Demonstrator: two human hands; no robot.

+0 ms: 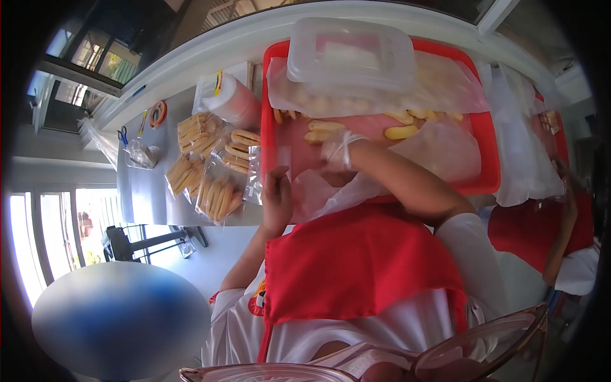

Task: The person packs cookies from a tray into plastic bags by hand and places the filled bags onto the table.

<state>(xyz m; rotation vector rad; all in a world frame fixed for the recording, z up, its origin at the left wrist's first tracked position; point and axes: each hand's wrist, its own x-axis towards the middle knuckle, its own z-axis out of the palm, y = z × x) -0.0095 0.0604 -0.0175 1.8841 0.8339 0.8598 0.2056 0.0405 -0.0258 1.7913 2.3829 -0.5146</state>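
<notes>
A red tray [489, 153] lined with translucent paper holds yellow finger-shaped pieces [401, 132]. Over its middle reaches my right hand [337, 151], in a clear plastic glove and blurred, so its fingers and anything in them cannot be made out. At the tray's left edge, my left hand [277, 191] has its fingers curled beside a clear plastic bag [253, 177]; its grip is too small to tell. Filled clear packets [217, 198] of the finger-shaped pieces lie left of that hand.
A translucent lidded box [350, 54] rests on the tray's back part. Farther left are a plastic roll [232, 102], orange tape [158, 114] and blue-handled scissors [123, 135]. Another person's arm [566, 216] is at the right, beside a second red tray [560, 137].
</notes>
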